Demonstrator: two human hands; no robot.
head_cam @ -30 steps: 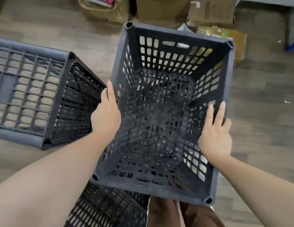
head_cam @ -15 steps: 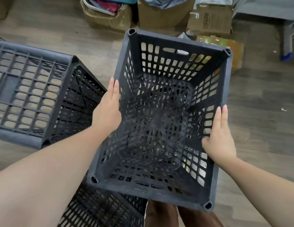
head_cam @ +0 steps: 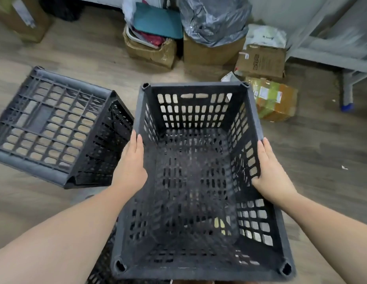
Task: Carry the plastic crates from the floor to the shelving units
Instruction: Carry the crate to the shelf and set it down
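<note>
While you look down, a spare crate [head_cam: 55,128] lies tipped on the floor at left. Your left hand [head_cam: 130,169] presses flat, fingers together, on the held crate [head_cam: 197,181] w/ its left wall; right hand [head_cam: 270,173] hooks its right rim. Crate sits between both hands, long axis pointing away, so lift evenly.

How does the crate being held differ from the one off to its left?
The held crate sits upright, open mouth toward the camera; the left crate is tipped over, showing its gridded base. The left hand and right hand press the held crate's sides; nothing touches the left crate, which rests on the floor. Both are dark, perforated plastic.
</note>
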